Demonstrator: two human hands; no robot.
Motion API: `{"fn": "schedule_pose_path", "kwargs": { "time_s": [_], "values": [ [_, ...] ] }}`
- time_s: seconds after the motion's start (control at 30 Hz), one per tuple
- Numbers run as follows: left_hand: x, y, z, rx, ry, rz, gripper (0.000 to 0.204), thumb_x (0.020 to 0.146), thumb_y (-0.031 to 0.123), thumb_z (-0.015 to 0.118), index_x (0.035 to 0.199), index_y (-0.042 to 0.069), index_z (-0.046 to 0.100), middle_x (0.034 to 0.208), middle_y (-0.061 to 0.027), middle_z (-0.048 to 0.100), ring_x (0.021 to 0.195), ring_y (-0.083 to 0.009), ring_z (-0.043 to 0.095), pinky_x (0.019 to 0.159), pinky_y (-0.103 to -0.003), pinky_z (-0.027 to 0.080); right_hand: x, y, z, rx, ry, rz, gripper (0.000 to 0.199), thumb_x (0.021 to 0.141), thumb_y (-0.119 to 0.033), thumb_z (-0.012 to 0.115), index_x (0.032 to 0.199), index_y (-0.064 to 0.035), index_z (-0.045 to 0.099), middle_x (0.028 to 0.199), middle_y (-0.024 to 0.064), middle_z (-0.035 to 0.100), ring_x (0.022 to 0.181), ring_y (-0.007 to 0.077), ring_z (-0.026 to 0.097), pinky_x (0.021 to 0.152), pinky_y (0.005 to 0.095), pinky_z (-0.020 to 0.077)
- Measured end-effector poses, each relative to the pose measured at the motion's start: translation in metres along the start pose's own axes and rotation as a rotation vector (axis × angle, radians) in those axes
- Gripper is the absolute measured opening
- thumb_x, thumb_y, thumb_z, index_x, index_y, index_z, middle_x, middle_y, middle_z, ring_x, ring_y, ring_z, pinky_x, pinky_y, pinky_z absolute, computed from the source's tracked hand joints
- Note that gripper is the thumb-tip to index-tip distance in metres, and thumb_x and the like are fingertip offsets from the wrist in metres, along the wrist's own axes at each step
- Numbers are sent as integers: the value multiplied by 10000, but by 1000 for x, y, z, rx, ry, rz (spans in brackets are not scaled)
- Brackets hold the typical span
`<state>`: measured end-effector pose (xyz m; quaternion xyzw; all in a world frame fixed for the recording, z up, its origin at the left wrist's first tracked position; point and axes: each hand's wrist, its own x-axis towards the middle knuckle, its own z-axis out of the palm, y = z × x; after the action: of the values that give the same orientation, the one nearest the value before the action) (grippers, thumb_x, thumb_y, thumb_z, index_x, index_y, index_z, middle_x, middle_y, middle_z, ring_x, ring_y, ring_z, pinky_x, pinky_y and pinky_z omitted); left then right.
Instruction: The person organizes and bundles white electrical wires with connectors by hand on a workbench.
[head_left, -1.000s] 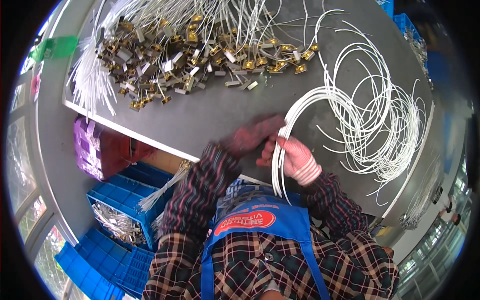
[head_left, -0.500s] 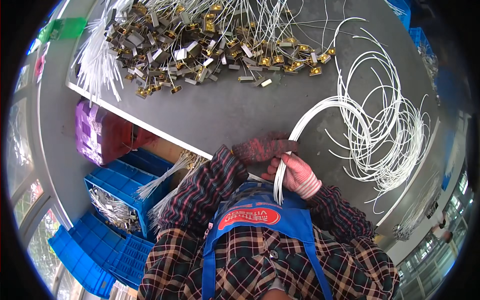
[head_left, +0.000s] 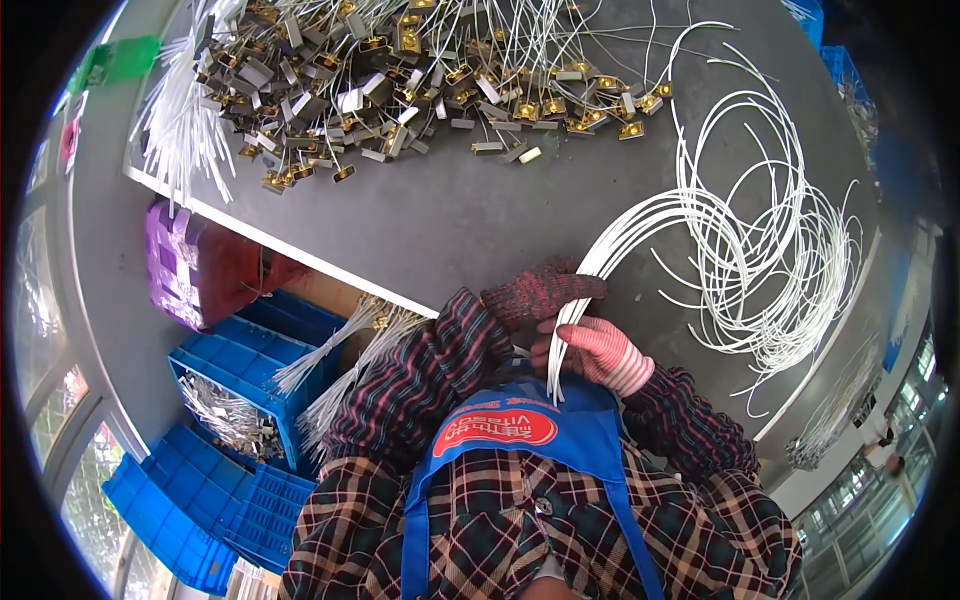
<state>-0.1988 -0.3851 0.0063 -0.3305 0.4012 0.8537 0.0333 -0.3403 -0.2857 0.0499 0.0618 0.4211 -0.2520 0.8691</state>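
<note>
A bundle of white wires (head_left: 625,232) arcs from the loose heap down to the front of my apron. My left hand (head_left: 540,293), in a dark red knitted glove, has its fingers behind the bundle and pressed to it. Just below, my right hand (head_left: 602,352), in a pink and white striped glove, is closed around the same wires near their ends. The cut ends hang down in front of the blue apron (head_left: 590,425). Some fingertips of both hands are hidden behind the wires.
Loose coiled white wires (head_left: 800,290) cover the table's right side. Along the far side lies a pile of small grey and brass-coloured parts with wires (head_left: 400,100). A purple bin (head_left: 178,265) and blue crates (head_left: 235,350) stand below the table's left edge.
Both hands have shifted slightly to the right with the wire bundle still held. The bundle's strands are spread a little wider above the hands.
</note>
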Motion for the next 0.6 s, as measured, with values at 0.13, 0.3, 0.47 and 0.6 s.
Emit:
{"fn": "schedule_pose_path", "kwargs": {
  "time_s": [0.13,0.3,0.47,0.6],
  "values": [
    [14,-35,-11,513,-52,472,346,830,235,550,1146,99,576,1045,-164,599,970,-309,574,838,-413,469,-3,1,-7,-167,76,-20,416,900,-233,569,1217,23,488,1073,128,600,962,248,609,840,387,502],
    [15,-60,-14,650,28,544,479,781,272,615,1238,158,528,1125,-150,567,1080,-342,512,942,-428,424,-5,-13,-5,-140,104,-63,420,906,-236,556,1232,19,485,1084,112,602,899,212,627,789,352,519],
    [2,-31,-13,690,30,691,434,785,220,607,1201,107,552,1101,-161,588,1010,-345,559,913,-415,447,-2,-10,-11,-246,155,-87,357,883,-227,588,1127,33,563,974,96,634,843,183,627,759,311,519],
    [-3,-31,-8,369,-29,676,363,819,193,590,1150,43,582,1070,-180,619,1003,-313,601,906,-374,467,-3,2,-28,-731,165,-75,231,838,-200,635,948,2,663,832,61,655,755,105,585,676,242,481]
  ]
}}
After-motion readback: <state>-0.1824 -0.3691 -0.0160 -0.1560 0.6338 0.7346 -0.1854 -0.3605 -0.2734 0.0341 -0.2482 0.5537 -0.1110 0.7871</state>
